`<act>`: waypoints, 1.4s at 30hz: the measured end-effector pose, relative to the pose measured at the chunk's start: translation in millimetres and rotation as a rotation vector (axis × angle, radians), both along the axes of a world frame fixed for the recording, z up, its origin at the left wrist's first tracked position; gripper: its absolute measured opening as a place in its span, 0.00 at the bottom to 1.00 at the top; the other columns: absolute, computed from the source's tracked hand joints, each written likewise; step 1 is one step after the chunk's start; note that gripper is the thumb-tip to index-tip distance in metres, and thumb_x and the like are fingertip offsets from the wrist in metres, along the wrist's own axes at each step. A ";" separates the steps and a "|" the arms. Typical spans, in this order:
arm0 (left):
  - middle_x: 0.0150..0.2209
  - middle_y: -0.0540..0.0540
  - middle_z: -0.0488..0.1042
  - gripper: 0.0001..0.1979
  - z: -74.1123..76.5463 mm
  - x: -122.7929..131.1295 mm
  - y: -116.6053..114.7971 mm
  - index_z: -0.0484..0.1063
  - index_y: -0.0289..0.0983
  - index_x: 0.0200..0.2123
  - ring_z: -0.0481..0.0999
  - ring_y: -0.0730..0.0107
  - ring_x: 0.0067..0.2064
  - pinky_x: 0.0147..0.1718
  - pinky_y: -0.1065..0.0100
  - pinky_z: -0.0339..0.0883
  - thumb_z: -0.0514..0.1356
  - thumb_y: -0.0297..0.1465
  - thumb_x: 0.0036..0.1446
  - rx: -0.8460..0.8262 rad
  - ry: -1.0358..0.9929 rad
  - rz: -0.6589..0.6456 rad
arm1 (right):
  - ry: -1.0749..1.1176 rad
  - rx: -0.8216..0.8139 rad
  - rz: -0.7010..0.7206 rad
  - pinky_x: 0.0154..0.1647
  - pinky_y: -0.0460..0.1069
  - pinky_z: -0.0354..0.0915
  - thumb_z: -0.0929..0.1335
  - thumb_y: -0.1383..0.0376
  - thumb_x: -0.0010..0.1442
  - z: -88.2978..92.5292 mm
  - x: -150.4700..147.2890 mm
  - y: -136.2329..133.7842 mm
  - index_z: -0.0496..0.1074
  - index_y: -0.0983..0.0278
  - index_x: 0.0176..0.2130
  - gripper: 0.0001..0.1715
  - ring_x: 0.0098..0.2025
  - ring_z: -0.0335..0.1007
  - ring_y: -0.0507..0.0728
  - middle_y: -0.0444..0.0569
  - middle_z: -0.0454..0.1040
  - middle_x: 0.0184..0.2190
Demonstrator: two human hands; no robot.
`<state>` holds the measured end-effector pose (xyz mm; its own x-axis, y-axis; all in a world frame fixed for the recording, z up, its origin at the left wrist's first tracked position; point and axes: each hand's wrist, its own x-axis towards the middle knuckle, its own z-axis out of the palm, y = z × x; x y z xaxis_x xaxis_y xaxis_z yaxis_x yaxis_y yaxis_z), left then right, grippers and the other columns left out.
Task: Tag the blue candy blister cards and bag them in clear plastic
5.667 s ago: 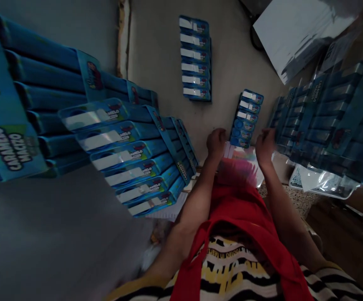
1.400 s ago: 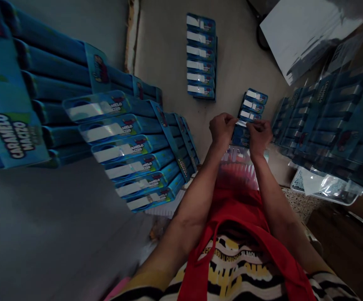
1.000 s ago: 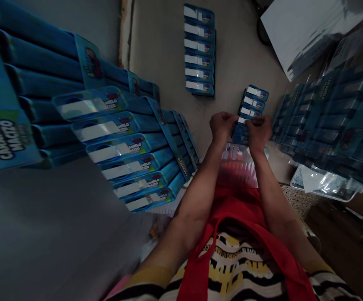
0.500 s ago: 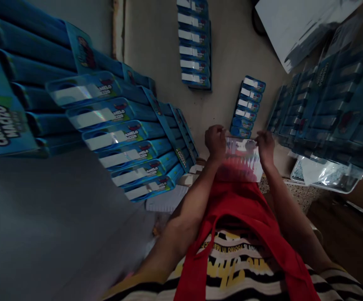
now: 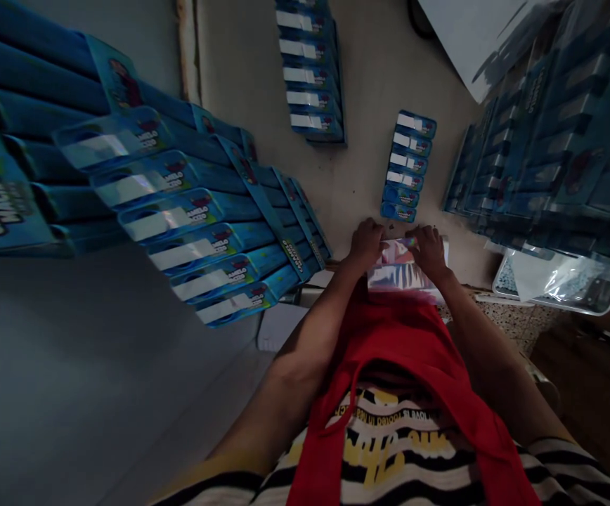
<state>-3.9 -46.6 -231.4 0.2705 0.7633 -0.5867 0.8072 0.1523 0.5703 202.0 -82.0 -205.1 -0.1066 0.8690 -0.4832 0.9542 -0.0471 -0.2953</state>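
A clear, shiny plastic sheet, perhaps a flat-folded pack, lies in front of the red apron at the near table edge. My left hand is closed on its upper left corner. At the upper right, my right hand grips the same sheet, fingers bent over its far edge. Red apron cloth shows through the plastic. Just beyond the hands stands a short row of blue boxes with white labels, apart from the sheet.
Tall stacks of blue packs crowd the left side. Another row of blue packs stands further back. More wrapped blue stacks fill the right, near a clear tray. A white sheet lies at the back right.
The plastic sheet has gone from raised and spread between my hands to lower and flatter at the table edge. My right hand has moved left, closer to my left hand.
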 end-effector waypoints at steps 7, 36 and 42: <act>0.39 0.44 0.80 0.03 -6.0 -2.2 -1.5 0.72 0.41 0.38 0.76 0.59 0.42 0.42 0.63 0.64 0.64 0.27 0.62 -0.088 -0.084 0.138 | -0.010 0.036 0.035 0.60 0.61 0.60 0.62 0.64 0.74 5.4 -33.4 -10.9 0.72 0.65 0.64 0.24 0.61 0.61 0.71 0.63 0.71 0.61; 0.39 0.38 0.82 0.35 55.0 -6.4 -12.1 0.78 0.37 0.39 0.83 0.60 0.41 0.45 0.59 0.75 0.51 0.63 0.63 -0.289 -0.821 0.892 | 0.788 -0.044 -0.885 0.27 0.47 0.58 0.78 0.47 0.51 116.7 -38.1 15.6 0.79 0.62 0.32 0.22 0.26 0.60 0.51 0.39 0.71 0.23; 0.31 0.45 0.80 0.25 64.7 3.6 -3.1 0.78 0.36 0.33 0.79 0.69 0.32 0.36 0.66 0.74 0.75 0.51 0.43 -0.317 -0.824 0.983 | 0.824 -0.063 -0.966 0.32 0.48 0.64 0.80 0.51 0.46 94.5 -37.3 21.3 0.79 0.63 0.31 0.20 0.28 0.66 0.52 0.41 0.77 0.26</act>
